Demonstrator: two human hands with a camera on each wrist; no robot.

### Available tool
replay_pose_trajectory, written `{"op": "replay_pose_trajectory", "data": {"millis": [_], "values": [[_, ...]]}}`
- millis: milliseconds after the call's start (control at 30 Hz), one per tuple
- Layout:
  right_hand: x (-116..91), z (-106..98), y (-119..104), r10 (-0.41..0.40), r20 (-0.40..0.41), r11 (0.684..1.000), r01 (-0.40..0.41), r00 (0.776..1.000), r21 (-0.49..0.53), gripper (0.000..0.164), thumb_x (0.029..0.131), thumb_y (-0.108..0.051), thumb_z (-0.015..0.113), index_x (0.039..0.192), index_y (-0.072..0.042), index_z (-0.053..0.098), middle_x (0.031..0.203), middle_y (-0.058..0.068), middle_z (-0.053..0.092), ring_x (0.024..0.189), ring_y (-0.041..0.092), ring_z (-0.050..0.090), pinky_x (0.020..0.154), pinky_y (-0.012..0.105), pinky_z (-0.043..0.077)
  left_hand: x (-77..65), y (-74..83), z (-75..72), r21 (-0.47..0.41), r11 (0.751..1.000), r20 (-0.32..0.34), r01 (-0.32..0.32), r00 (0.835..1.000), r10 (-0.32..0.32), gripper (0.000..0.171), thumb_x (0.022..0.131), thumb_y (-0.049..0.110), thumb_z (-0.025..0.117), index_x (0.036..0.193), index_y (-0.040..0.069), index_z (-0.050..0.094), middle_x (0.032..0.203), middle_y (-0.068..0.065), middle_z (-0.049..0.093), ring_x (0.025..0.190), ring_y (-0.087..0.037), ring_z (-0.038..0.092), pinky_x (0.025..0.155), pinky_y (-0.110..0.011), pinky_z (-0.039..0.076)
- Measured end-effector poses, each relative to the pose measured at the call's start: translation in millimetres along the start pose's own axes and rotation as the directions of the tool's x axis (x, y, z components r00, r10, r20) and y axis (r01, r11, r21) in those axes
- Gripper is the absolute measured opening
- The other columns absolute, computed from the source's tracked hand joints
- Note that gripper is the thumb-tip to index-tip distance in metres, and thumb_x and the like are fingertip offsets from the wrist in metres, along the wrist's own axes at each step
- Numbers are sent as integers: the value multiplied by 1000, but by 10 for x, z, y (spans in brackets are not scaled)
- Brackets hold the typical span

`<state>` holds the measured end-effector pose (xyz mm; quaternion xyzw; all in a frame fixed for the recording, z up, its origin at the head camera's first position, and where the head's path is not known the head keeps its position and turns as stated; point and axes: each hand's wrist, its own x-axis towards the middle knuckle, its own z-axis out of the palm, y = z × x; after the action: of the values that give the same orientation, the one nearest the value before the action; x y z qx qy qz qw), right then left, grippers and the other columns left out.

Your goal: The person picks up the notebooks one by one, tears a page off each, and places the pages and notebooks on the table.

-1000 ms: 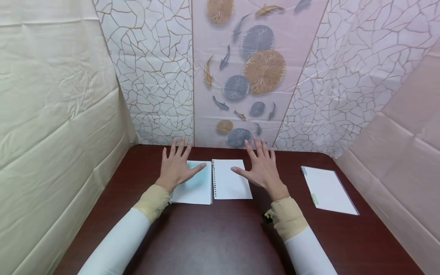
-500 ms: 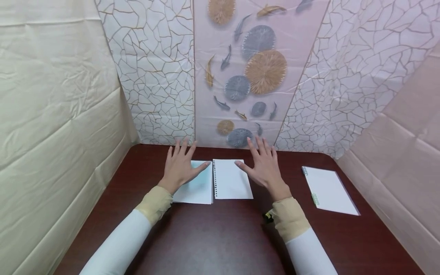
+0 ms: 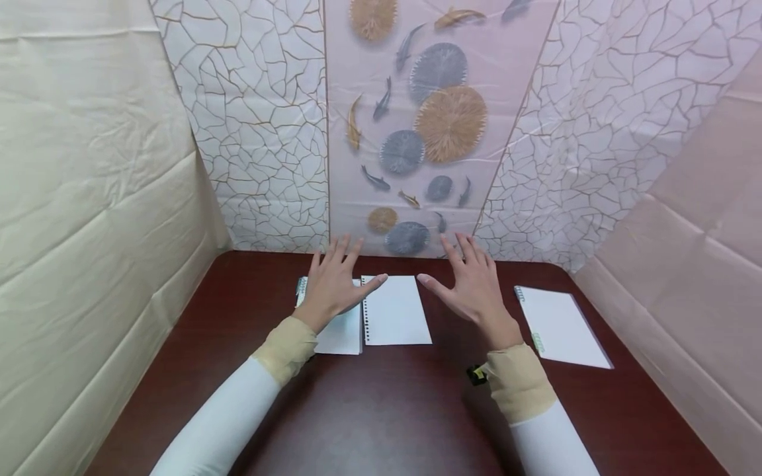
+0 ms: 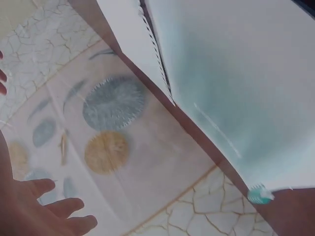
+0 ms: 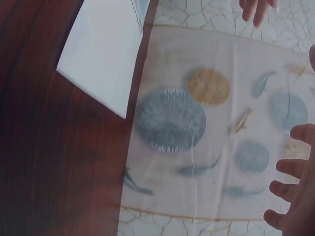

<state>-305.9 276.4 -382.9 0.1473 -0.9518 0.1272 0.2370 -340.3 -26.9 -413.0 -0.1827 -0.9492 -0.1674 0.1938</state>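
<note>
Head view: left hand [image 3: 333,287] and right hand [image 3: 478,291] raised well apart, fingers spread

At the far left a wrinkled cream cloth [image 3: 89,231] hangs as a side wall, and beside it stands the dark red-brown table [image 3: 381,410]. A white left sleeve [image 3: 220,416] reaches in over the wood, ending in a beige left cuff [image 3: 288,349]. Beyond that the left hand is palm down, fingers straight and fanned, raised over the left notebook [image 3: 342,334]. That notebook lies flat, white with a pale blue-green tint, teal rings [image 4: 260,194] showing near one corner in the left wrist view. Just beside it, between the two hands, lies a white pad [image 3: 395,311] with a row of holes down its left edge; the left thumb crosses in front of its upper part.

To the pad's right, the right hand mirrors the left: fingers straight and spread, thumb pointing inward at the pad's side. Behind both sets of fingertips rises the backdrop [image 3: 440,198], printed with fish and round leaves. The right hand's wrist has a beige right cuff [image 3: 519,383] with a small black object [image 3: 476,375] near its inner side. Farther right, well apart from the other two, the right notebook [image 3: 562,327] lies slanted on the table, bluish rings at its upper left corner, green ones lower down. A pinkish-beige cloth [image 3: 702,264] closes off that side.
</note>
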Motion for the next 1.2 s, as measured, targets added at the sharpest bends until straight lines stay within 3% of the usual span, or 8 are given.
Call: {"op": "replay_pose_trajectory", "data": {"millis": [167, 333, 733, 967, 1200], "values": [[-35, -72, 127, 27, -4, 999, -27, 1000, -18, 98, 94, -77, 56, 170, -21, 28, 174, 16, 24, 160, 41, 17, 120, 73, 18, 28, 144, 27, 6, 1000, 17, -28, 999, 28, 105, 90, 94, 32, 169, 26, 30, 176, -7, 20, 163, -30, 11, 127, -63, 13], [-66, -170, 281, 54, -10, 998, -54, 998, -37, 98, 95, -77, 56, 170, -19, 29, 173, 19, 25, 158, 45, 20, 120, 74, 17, 107, 337, 85, 12, 998, 26, -59, 998, 59, 105, 89, 95, 28, 170, 29, 26, 178, -5, 15, 164, -27, 9, 128, -61, 11], [-345, -311, 812, 161, -51, 986, -163, 986, -42, 97, 96, -72, 58, 169, -15, 30, 169, 24, 29, 153, 52, 26, 117, 76, 19, 312, 1066, 239, 17, 987, 90, -158, 984, 156, 103, 88, 97, 22, 171, 35, 21, 178, -3, 15, 164, -28, 9, 127, -61, 15], [-551, -392, 1178, 226, -48, 973, -228, 973, -46, 95, 98, -70, 56, 170, -16, 26, 168, 28, 27, 149, 59, 26, 113, 81, 18, 311, 1388, 307, 18, 981, 86, -193, 978, 191, 100, 90, 95, 26, 171, 36, 20, 178, -2, 14, 164, -27, 11, 128, -59, 17], [-747, -438, 1512, 303, -15, 951, -303, 953, -66, 94, 101, -68, 53, 170, -12, 23, 167, 32, 27, 147, 60, 28, 106, 83, 24, 267, 1692, 466, 29, 975, 142, -220, 967, 214, 102, 88, 97, 21, 171, 39, 16, 178, 0, 16, 164, -25, 10, 128, -57, 19]]}}
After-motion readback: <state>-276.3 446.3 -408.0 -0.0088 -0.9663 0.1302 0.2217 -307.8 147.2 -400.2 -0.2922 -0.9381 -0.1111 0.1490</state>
